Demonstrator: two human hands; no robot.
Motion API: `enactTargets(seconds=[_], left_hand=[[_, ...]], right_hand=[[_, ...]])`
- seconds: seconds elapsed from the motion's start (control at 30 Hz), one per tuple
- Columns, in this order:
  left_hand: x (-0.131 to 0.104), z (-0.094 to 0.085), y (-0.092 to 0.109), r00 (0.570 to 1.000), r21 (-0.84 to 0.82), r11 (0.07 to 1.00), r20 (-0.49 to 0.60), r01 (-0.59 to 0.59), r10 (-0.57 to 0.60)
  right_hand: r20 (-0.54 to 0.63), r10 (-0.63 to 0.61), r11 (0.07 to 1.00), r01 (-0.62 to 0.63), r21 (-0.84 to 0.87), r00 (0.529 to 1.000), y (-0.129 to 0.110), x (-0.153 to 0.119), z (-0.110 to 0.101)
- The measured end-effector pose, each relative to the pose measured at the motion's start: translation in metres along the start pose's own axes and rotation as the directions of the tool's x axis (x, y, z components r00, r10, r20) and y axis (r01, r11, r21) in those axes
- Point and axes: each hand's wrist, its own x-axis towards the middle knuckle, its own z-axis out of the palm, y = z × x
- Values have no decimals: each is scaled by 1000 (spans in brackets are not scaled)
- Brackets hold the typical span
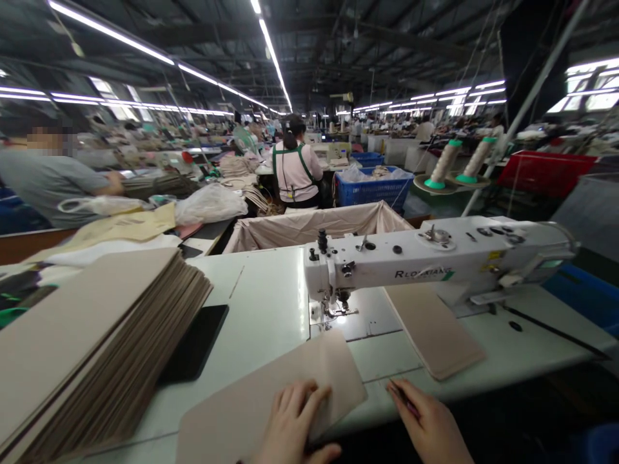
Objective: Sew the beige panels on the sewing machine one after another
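Observation:
My left hand [294, 419] lies palm down with fingers apart on a beige panel [232, 403] with rounded corners, at the front edge of the table. To its right, my right hand [428, 419] is closed around a small slim tool [403, 396] with a thin pointed end; the fingers hide most of it. Just beyond the panel is the needle and presser foot of a white sewing machine [377, 264]. Under the machine's arm lie more beige panels [435, 335]. At the left rises a tall stack of similar panels [97, 322].
A black flat tablet-like object [200, 341] lies beside the stack on the pale green table [261, 290]. Behind the table stands a cloth-lined bin [309, 229]. Thread cones [445, 164] stand at the back right. Two co-workers [294, 161] sit further off, one at the left.

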Motion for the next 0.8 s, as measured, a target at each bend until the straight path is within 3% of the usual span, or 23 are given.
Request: enactTargets(seconds=[0.17, 0.3, 0.43, 0.63, 0.7, 0.8], left_hand=[[21, 35, 35, 995, 48, 995, -49, -85, 88], [21, 54, 43, 977, 80, 985, -133, -155, 165], [14, 56, 45, 983, -9, 996, -164, -87, 84], [15, 53, 50, 988, -258, 964, -124, 61, -96], [16, 54, 49, 984, -225, 973, -158, 44, -81], [17, 56, 46, 980, -61, 996, -193, -61, 48]], right_hand=[[22, -5, 995, 7, -101, 1000, 0, -24, 13], [79, -31, 990, 41, -133, 996, 11, -38, 29], [99, -19, 982, 37, -186, 995, 13, -44, 42], [132, -91, 964, 121, -237, 987, -9, -34, 42], [111, -86, 960, 112, -256, 990, -12, -31, 39], [69, -59, 958, 76, -275, 996, -9, -30, 34]])
